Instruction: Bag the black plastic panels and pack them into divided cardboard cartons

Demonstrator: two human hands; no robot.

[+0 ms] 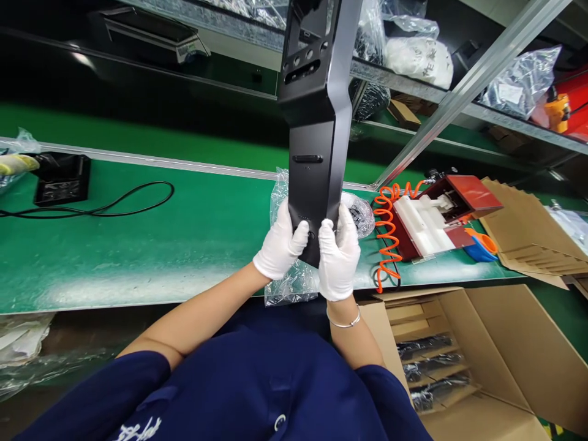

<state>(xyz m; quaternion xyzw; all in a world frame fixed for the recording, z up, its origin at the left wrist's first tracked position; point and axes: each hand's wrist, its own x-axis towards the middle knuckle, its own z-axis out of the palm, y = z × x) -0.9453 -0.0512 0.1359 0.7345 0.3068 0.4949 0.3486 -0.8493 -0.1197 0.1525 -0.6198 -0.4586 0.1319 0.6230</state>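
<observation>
Both my hands wear white gloves and grip the near end of a long black plastic panel that stands upright and reaches past the top of the view. My left hand wraps its left edge, thumb on the front face. My right hand wraps the right edge, thumb also on the face. Under the panel a clear plastic bag lies on the green belt. A second small bag with dark parts sits just right of my right hand.
An orange coiled air hose and a red fixture with white blocks lie to the right. Flat cardboard sheets stack beyond it. An open carton holding bagged dark parts stands at lower right. A black box with cable sits far left.
</observation>
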